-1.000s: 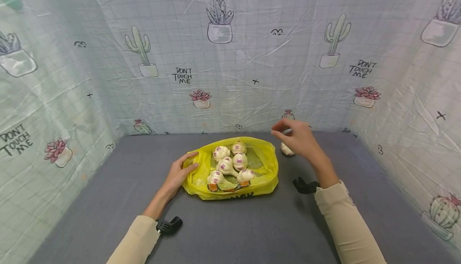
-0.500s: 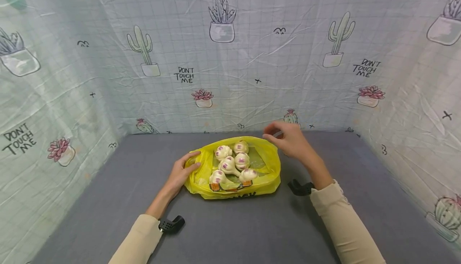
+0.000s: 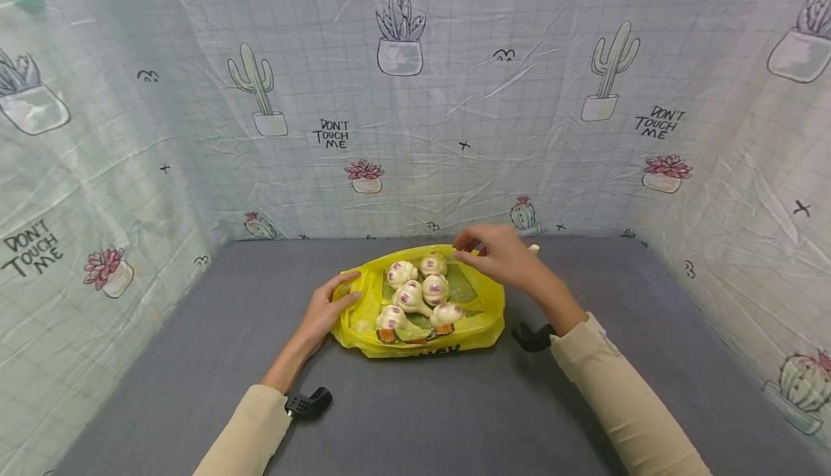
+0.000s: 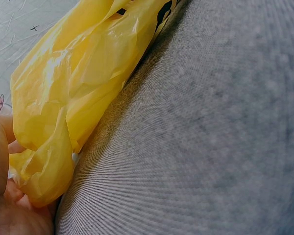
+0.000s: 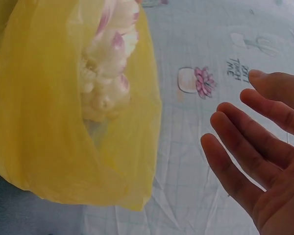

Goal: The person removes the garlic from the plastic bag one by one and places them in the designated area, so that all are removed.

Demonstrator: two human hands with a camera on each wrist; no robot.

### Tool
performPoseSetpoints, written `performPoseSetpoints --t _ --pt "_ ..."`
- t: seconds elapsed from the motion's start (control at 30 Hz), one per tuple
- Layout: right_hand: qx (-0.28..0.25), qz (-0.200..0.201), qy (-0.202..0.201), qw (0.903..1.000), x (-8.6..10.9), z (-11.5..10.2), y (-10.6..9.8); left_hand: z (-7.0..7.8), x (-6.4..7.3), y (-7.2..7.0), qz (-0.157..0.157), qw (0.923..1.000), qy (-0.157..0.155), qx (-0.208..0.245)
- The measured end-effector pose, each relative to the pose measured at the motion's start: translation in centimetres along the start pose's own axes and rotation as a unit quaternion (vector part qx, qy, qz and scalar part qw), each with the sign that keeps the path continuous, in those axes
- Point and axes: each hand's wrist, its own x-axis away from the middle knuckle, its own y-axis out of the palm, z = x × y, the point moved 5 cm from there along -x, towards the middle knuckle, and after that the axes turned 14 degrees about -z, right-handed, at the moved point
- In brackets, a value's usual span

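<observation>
A yellow plastic bag [image 3: 480, 332] lies on the table with its mouth spread upward. Several white garlic bulbs [image 3: 436, 289] with purple marks rest inside it. My left hand [image 3: 321, 314] holds the bag's left edge; in the left wrist view, thumb and fingers are around the bunched yellow plastic [image 4: 44, 171]. Over the far right rim hovers my right hand [image 3: 496, 252], with nothing between its fingers. In the right wrist view its fingers [image 5: 245, 156] are spread and relaxed, apart from the bag. Just behind this hand, a small pale tip [image 3: 534, 249] shows; the rest is hidden.
The grey table [image 3: 415, 418] extends in front of the bag and to both sides. A patterned curtain [image 3: 415, 195] with cactus drawings hangs behind it and along the left and right. Each wrist wears a black camera mount [image 3: 310, 404].
My right hand has moved left from beside the bag to over its far right rim. The garlic bulb on the table is now mostly hidden behind it. My left hand keeps its place.
</observation>
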Motion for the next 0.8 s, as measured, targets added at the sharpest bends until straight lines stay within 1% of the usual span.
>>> performPoseSetpoints --t 0.13,0.37,0.5,0.67,0.8 --pt "0.015 -0.030 -0.010 0.9994 -0.7 -0.2 0.3 0.0 0.0 0.0 -0.001 1.0000 -0.002 -0.004" --pt "0.035 -0.090 -0.014 0.9952 -1.8 -0.6 0.7 0.1 0.1 0.0 0.002 1.0000 -0.005 -0.002" --pt "0.036 -0.123 -0.021 0.9915 -2.4 -0.9 1.0 0.2 0.1 0.1 0.003 1.0000 -0.006 -0.003" --pt "0.053 -0.154 -0.031 0.9862 -3.3 -1.2 1.4 0.2 0.1 0.0 0.004 1.0000 -0.006 -0.005" --pt "0.059 -0.185 -0.030 0.9806 -3.7 -1.6 1.6 0.1 0.2 0.0 0.004 1.0000 -0.005 -0.004"
